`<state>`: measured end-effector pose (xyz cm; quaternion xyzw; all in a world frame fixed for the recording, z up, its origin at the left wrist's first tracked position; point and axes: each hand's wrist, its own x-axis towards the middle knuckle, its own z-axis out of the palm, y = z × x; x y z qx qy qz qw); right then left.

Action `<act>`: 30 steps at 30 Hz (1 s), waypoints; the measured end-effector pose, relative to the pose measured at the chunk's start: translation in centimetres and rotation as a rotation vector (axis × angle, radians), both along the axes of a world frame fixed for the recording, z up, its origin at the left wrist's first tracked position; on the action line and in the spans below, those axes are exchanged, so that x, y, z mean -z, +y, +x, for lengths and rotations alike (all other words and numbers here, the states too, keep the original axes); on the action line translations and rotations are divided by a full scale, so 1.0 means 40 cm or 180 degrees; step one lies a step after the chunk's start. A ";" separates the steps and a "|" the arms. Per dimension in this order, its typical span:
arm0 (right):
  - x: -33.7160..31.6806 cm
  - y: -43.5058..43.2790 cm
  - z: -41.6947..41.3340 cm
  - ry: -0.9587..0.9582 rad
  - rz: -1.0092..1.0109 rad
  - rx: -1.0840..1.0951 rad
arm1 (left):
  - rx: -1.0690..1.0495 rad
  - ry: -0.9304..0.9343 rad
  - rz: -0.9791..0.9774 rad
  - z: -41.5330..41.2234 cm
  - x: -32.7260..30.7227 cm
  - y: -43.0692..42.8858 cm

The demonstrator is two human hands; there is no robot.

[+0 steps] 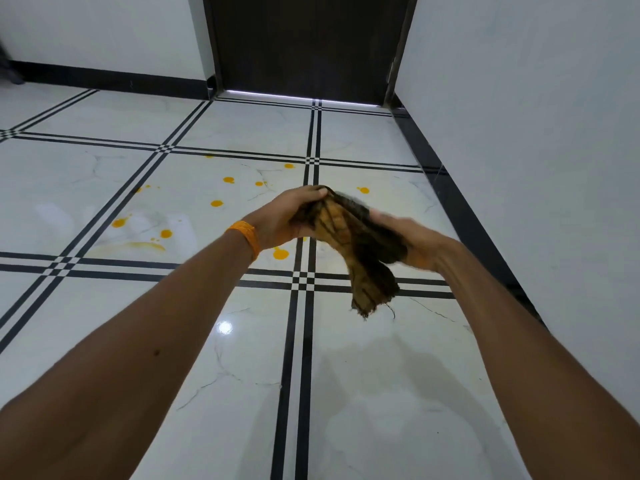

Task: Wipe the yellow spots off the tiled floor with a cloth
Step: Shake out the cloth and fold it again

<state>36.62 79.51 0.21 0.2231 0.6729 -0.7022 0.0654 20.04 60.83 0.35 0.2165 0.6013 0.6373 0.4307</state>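
You hold the cloth (349,237) bunched between both hands, up in the air above the tiled floor (381,375). Your left hand (287,216) curls closed around its upper end, and your right hand (412,240), blurred, grips the lower side while a frayed tail hangs down between your wrists. The yellow spots (216,203) lie scattered on the floor beyond and to the left of your hands, one just under your left wrist with its orange wristband (247,237).

L hand (282,220) + R hand (414,242) grip cloth (360,251) | above floor (104,188) | yellow spots (216,203) beyond
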 end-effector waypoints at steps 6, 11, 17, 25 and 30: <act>0.001 -0.064 -0.007 0.0650 -0.1153 -0.0377 | -0.0443 -0.0606 0.0377 0.038 -0.036 0.007; -0.029 -0.072 -0.041 0.1203 -0.1530 0.0417 | -0.0120 -0.1107 0.0035 0.055 0.018 0.006; -0.017 -0.080 -0.048 0.1024 -0.1254 0.0923 | -0.0222 -0.0834 0.0090 0.058 -0.009 0.022; 0.022 -0.041 -0.040 0.0101 -0.0647 0.1189 | -0.0723 -0.0401 0.0417 0.012 -0.001 0.000; 0.016 -0.023 -0.053 -0.0170 0.0087 0.1789 | -0.1127 0.0162 0.0195 0.017 0.023 0.003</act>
